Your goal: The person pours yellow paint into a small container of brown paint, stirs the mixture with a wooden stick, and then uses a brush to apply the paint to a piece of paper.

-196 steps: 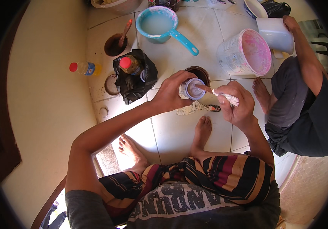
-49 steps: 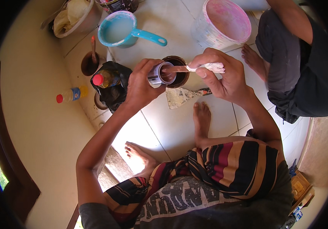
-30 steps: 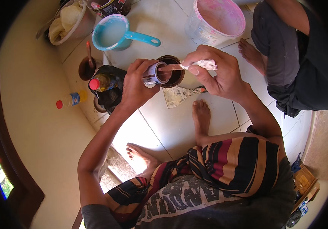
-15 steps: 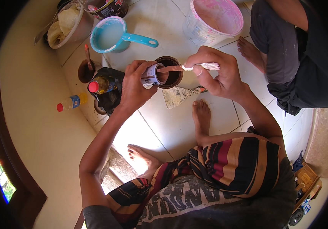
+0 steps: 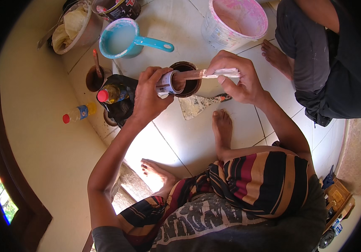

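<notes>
My left hand point(image 5: 149, 94) grips a small paint can point(image 5: 170, 82), tipped on its side with its mouth toward a round dark bowl point(image 5: 191, 82) on the tiled floor. My right hand point(image 5: 237, 77) holds a paint-smeared stick point(image 5: 203, 74) whose tip reaches into the can's mouth. A dirty putty knife point(image 5: 197, 105) lies on the tile just below the bowl, near my foot point(image 5: 222, 128).
A blue ladle-pot point(image 5: 121, 38) of pale liquid, a pink-stained white bucket point(image 5: 235, 21), a brown cup with a brush point(image 5: 94, 75), a black bag with a red-capped bottle point(image 5: 113, 94), another bottle point(image 5: 77, 113) and a tub of rags point(image 5: 75, 25) surround me. Another person point(image 5: 327, 59) sits at right.
The can has tilted further over the dark bowl and the stick now pokes into its mouth. The view has shifted a little, with both hands staying over the bowl.
</notes>
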### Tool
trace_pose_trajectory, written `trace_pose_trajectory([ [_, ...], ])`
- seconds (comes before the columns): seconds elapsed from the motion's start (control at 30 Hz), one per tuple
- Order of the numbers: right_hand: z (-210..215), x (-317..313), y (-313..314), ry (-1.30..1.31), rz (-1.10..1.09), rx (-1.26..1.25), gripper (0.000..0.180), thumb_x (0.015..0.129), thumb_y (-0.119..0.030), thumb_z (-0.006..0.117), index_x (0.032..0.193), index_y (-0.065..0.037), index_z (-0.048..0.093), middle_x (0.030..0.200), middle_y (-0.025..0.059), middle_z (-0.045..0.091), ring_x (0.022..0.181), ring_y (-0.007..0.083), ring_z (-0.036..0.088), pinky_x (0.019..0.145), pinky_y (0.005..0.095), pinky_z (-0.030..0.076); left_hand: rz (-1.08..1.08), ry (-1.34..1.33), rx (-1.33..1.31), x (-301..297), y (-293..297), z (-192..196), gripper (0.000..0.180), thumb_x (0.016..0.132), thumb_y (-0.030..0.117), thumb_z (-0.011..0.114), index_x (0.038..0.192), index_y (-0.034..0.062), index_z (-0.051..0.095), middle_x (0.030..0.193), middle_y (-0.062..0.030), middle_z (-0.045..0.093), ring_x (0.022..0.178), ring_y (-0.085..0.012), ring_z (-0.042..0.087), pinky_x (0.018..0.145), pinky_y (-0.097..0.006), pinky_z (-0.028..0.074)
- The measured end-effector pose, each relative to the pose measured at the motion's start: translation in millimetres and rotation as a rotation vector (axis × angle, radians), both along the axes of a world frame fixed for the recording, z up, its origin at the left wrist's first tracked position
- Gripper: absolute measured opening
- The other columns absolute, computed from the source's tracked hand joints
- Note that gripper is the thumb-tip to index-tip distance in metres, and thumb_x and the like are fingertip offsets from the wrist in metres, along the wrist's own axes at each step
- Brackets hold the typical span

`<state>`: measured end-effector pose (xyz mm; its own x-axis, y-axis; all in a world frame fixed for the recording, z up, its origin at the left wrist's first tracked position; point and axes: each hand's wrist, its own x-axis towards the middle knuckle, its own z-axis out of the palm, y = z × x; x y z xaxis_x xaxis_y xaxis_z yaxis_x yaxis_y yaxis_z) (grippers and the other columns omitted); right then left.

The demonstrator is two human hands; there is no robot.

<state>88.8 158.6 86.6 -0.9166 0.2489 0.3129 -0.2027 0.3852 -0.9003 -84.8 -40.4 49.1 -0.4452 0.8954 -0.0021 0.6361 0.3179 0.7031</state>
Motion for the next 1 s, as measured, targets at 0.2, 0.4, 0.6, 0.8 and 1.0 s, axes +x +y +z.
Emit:
trace_pose_trajectory([
  [0.2,10,1,0,-0.03,0.046,0.039,0.021,0.075,-0.004,0.06,0.095,-0.001,0.067,0.091,0.0108,0.066,0.084,0.0218,0.065,0.079,0.0323,0.05,-0.011,-0.007,0.011,-1,-1,-4,0.062,0.061,0.002,0.079,0.12,0.0112,0.063,0.115,-0.0102,0.057,0.11,-0.0322,0.054,0.095,-0.041,0.048],
  [0.4,3,0,5,-0.096,0.063,-0.132,0.022,0.074,-0.002,0.056,0.094,0.0,0.066,0.092,0.0109,0.066,0.088,0.0204,0.064,0.083,0.0328,0.049,-0.009,-0.012,0.01,-1,-1,-5,0.062,0.061,0.003,0.079,0.12,0.0117,0.063,0.115,-0.0102,0.057,0.11,-0.0323,0.053,0.094,-0.042,0.049],
  [0.6,1,0,8,-0.065,0.1,-0.074,0.023,0.075,0.0,0.053,0.094,0.0,0.065,0.094,0.0106,0.066,0.09,0.019,0.064,0.084,0.0323,0.048,-0.025,0.039,0.005,-2,-2,-3,0.062,0.061,0.003,0.078,0.121,0.0126,0.064,0.115,-0.0103,0.056,0.11,-0.0324,0.052,0.095,-0.041,0.048],
  [0.8,-4,-3,3,-0.181,0.073,-0.227,0.023,0.077,-0.009,0.052,0.094,0.003,0.061,0.095,0.0109,0.059,0.086,0.0178,0.055,0.079,0.0324,0.044,-0.03,0.059,-0.024,-5,-3,-3,0.062,0.062,0.003,0.078,0.122,0.0126,0.065,0.116,-0.0101,0.055,0.11,-0.0323,0.051,0.096,-0.042,0.047],
  [1.0,-7,-2,14,-0.14,0.089,-0.183,0.021,0.077,-0.006,0.051,0.093,0.001,0.063,0.092,0.0086,0.062,0.088,0.0156,0.058,0.082,0.0316,0.045,-0.041,0.056,-0.014,-3,-2,-1,0.064,0.061,0.003,0.079,0.123,0.0121,0.064,0.113,-0.0107,0.055,0.109,-0.032,0.052,0.096,-0.042,0.047],
])
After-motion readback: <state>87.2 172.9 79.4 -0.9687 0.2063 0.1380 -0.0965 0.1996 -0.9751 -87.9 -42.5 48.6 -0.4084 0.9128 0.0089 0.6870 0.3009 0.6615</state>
